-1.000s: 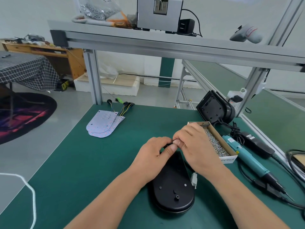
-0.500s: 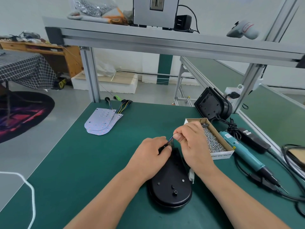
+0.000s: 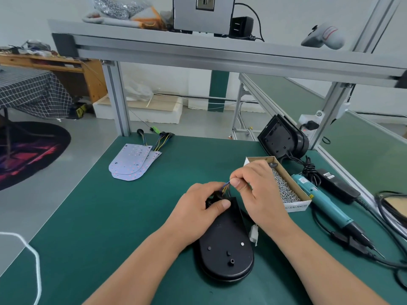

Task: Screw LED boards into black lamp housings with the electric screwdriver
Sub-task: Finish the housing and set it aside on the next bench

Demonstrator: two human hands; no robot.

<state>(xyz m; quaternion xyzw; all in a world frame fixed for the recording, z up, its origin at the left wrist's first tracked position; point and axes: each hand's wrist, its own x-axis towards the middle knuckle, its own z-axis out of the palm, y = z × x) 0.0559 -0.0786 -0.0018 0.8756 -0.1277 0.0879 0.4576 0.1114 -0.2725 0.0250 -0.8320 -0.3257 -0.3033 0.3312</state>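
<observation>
Green mat: right hand pinches wires near box lettered "BALANCER".

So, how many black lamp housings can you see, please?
2. One housing lies flat on the green mat, front centre; the other housing stands on edge beyond the screw box. Others may hide behind it.

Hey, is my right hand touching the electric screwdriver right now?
Apart. The head view shows the right hand pinching the wires over the black housing; the electric screwdriver lies on the mat with the screw box between them.
</observation>
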